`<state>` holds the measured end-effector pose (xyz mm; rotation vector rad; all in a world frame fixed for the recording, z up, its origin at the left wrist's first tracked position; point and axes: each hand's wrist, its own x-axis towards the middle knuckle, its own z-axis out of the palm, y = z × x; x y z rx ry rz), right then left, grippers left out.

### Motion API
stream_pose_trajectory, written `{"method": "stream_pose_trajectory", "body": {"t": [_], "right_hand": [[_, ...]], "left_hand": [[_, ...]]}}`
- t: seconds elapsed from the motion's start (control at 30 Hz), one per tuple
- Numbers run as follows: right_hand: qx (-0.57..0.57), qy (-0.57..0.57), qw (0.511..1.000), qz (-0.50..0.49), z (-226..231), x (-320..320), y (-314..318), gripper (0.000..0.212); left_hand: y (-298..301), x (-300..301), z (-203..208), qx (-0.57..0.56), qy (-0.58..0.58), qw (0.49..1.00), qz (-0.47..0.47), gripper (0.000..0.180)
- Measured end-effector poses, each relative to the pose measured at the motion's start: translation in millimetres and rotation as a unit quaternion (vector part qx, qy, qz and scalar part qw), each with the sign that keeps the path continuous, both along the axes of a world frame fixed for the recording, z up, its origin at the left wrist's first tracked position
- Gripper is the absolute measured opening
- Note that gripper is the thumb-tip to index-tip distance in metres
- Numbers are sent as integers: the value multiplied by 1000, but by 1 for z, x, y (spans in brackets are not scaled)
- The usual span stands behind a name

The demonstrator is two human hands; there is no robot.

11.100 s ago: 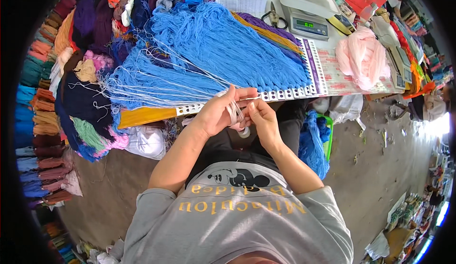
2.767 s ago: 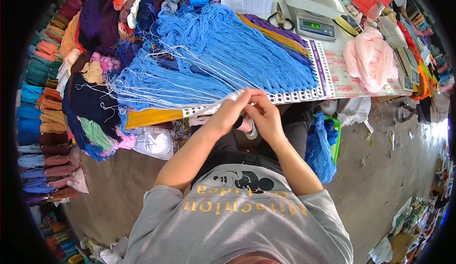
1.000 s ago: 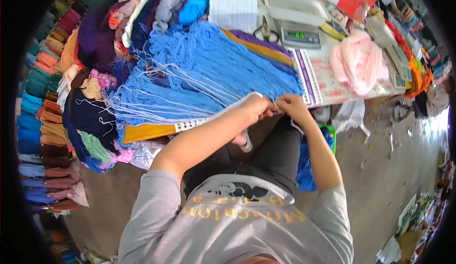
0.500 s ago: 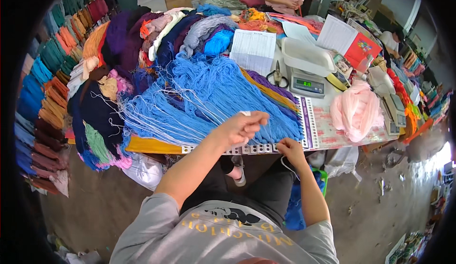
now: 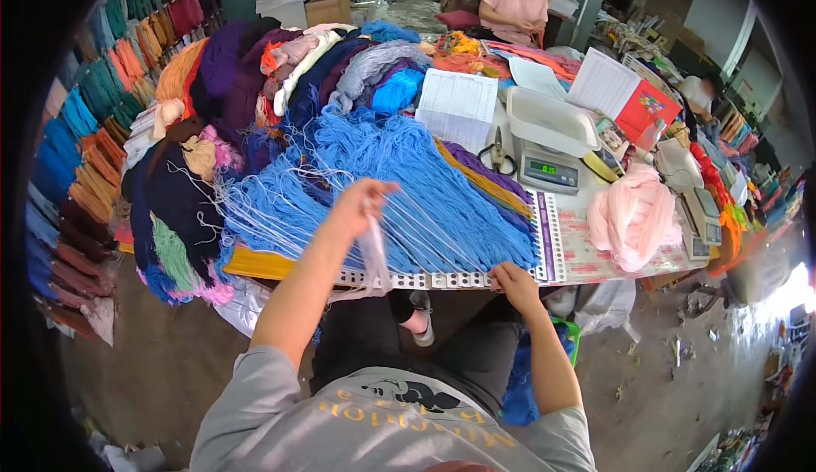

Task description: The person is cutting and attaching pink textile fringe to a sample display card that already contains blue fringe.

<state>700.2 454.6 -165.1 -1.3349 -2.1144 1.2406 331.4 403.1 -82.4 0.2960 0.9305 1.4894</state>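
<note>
Blue yarn (image 5: 382,158) lies spread over the table, its strands running down to a white strip with holes (image 5: 433,281) along the front edge. Several loose white strands lie across it. My left hand (image 5: 361,207) is raised over the blue yarn with its fingers closed. From it hangs a blurred white bundle of yarn (image 5: 374,255), reaching the table edge. At the strip's right part, my right hand (image 5: 514,283) pinches its fingertips together by the ends of the blue yarn. What lies between those fingertips is hidden.
Right of the yarn stand black scissors (image 5: 498,156), a digital scale (image 5: 551,169) bearing a clear tray (image 5: 551,124), and pale pink yarn (image 5: 633,217). Coloured skeins (image 5: 225,64) are heaped at the left. A person in pink (image 5: 514,9) sits beyond the table.
My left hand has moved left and away from the right hand, and the white bundle now hangs below it. My right hand has shifted slightly nearer to me, still pinched at the strip.
</note>
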Motion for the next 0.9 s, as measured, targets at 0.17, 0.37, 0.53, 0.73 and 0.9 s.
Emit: {"method": "stream_pose_trajectory", "body": {"t": [0.17, 0.37, 0.53, 0.73, 0.9], "right_hand": [[-56, 73, 996, 5, 0, -1, -1, 29], [-41, 247, 968, -26, 32, -56, -75, 15], [-103, 356, 928, -20, 66, -84, -106, 12], [-158, 402, 901, -31, 73, -74, -109, 14], [-200, 422, 884, -23, 75, -77, -110, 12]], "left_hand": [[-34, -41, 10, -118, 342, 903, 230, 37], [-68, 102, 12, 97, 363, 913, -157, 35], [-71, 150, 13, 84, 197, 931, -295, 49], [-69, 142, 15, 68, 17, 954, -292, 57], [-72, 138, 16, 64, -5, 954, -292, 58]]}}
